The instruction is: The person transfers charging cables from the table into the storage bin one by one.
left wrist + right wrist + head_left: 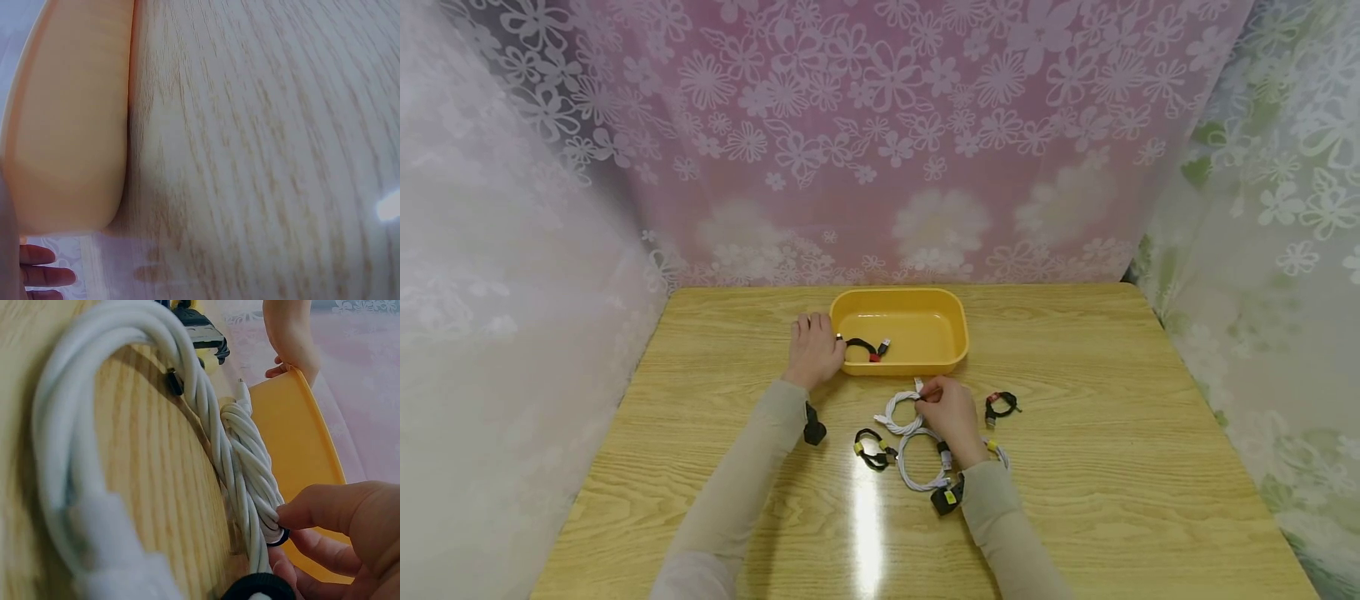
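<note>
No readable text, brand or number is showing in any view. Yellow patch (950, 497) on the black box (937, 503) at the right wrist is coming through too small to tell if it's carrying any print.

On my feed the bin (898, 369) comes through yellow, the cable (253, 456) white, one cord (883, 457) black with yellow bands, a second cord (1015, 402) black and red, the table (1075, 483) yellow-brown wood grain, the sleeves (737, 492) beige, and the back curtain (850, 125) pink with white flowers.
</note>
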The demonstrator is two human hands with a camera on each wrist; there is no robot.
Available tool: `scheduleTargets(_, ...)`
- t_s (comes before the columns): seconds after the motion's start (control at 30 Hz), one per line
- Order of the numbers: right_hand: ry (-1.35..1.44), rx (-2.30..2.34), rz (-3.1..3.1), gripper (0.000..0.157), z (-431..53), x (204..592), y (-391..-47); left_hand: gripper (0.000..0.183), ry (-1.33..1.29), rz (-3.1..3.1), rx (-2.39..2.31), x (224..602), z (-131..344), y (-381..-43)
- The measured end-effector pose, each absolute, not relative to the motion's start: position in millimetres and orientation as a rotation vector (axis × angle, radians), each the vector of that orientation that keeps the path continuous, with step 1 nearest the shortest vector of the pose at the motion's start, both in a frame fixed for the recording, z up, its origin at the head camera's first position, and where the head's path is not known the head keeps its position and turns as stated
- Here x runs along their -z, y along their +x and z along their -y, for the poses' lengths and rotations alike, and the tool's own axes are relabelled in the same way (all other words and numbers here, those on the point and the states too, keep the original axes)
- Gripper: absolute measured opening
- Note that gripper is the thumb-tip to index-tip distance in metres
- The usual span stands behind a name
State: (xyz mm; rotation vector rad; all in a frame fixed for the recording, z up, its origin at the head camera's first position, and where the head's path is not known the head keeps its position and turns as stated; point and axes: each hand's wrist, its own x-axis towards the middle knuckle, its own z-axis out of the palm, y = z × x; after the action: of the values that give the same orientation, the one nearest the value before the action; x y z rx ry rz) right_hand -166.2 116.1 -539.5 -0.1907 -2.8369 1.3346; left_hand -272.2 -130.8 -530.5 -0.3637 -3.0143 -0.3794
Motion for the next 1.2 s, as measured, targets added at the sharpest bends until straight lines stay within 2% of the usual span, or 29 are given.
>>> scheduleTargets(0.8,-0.163,-1.496,2.787,0.011,-117,516,-161,0.033,-0.359,3.037,0.397,525,130,-269)
scheduleTargets(1.2,-0.054,-1.504,2.756,0.011,-119,498,-163,0.033,-0.357,3.044,0.381,525,130,-270)
